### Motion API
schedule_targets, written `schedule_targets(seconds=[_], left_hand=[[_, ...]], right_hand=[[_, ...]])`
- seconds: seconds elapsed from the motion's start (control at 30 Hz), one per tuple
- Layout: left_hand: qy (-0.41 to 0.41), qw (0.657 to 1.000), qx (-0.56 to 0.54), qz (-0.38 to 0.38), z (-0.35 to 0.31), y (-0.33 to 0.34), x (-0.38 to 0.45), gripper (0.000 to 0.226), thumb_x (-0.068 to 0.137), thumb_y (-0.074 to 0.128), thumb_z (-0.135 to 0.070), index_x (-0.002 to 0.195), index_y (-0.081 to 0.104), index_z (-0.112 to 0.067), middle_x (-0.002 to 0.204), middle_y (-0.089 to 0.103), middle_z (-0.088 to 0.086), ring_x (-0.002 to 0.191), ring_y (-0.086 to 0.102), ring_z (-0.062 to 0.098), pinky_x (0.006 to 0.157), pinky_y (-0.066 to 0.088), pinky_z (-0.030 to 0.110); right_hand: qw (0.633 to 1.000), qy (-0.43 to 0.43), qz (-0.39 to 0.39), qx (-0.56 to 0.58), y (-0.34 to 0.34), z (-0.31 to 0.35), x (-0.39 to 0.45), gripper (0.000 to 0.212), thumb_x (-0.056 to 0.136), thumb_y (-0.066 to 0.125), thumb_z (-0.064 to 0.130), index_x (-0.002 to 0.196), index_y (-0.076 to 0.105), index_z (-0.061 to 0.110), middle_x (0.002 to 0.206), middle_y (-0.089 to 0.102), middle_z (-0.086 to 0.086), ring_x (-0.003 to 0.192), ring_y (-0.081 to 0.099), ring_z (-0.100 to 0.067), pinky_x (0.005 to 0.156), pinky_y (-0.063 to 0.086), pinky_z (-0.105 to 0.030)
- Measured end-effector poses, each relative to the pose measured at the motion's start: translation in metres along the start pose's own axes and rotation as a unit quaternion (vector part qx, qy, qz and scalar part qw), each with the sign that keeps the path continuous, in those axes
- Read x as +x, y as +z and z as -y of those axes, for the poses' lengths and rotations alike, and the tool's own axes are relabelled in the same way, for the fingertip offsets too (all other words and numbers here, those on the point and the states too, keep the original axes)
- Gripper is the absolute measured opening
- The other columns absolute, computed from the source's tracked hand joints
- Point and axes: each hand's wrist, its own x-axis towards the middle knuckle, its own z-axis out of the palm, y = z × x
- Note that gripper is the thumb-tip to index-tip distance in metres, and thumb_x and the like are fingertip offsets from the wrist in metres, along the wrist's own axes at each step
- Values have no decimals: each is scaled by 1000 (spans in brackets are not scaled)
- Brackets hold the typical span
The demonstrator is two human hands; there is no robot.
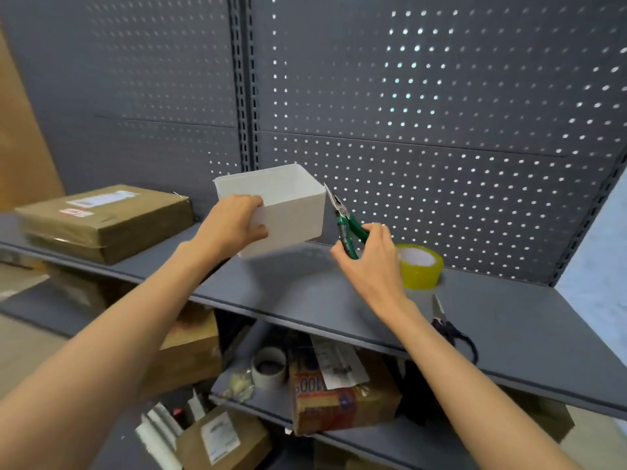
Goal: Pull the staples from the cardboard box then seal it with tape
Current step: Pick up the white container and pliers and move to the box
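A brown cardboard box point(105, 222) with white labels lies on the grey shelf point(509, 320) at the far left. My left hand point(234, 225) grips the near left corner of a white plastic bin point(288, 205), which is tilted and lifted a little off the shelf. My right hand point(369, 256) holds green-handled needle-nose pliers point(342, 222) by the handles, tips pointing up beside the bin's right wall. A roll of yellowish tape point(420, 266) stands on the shelf just right of that hand.
Dark-handled scissors point(448, 327) lie near the shelf's front edge at the right. A perforated grey back panel point(407, 113) rises behind the shelf. The lower shelf holds cardboard boxes point(339, 401), a white tape roll point(269, 368) and loose packaging.
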Motion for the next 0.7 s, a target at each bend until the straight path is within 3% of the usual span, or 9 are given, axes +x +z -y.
schedule_targets(seconds=[0.13,0.23,0.53,0.7], left_hand=[[-15,1000,6,-20,51,-20,-13,22,80,68,-17,97,60,-4,100,65,15,89,59,32,76,51,41],[-17,999,13,-31,92,-37,-23,22,80,68,-17,98,61,-6,99,65,14,88,60,30,75,51,39],[-23,998,38,-37,202,-81,-47,21,81,67,-19,95,59,-5,100,64,16,89,56,32,68,38,33],[-19,998,24,-51,240,-96,-60,18,82,65,-18,95,58,-6,99,64,15,79,47,18,67,33,28]], right_hand=[[1000,-7,15,10,42,43,2,43,81,61,39,108,49,9,102,49,-2,93,51,-22,71,30,-26],[999,-5,23,25,75,77,2,46,81,60,41,111,49,8,105,51,-3,94,51,-23,75,35,-29],[998,-17,20,56,155,166,-8,43,81,59,42,109,47,11,101,46,1,87,47,-17,73,35,-27],[998,-25,16,56,182,197,-14,42,81,59,42,107,48,11,98,46,1,85,46,-16,71,34,-27]])
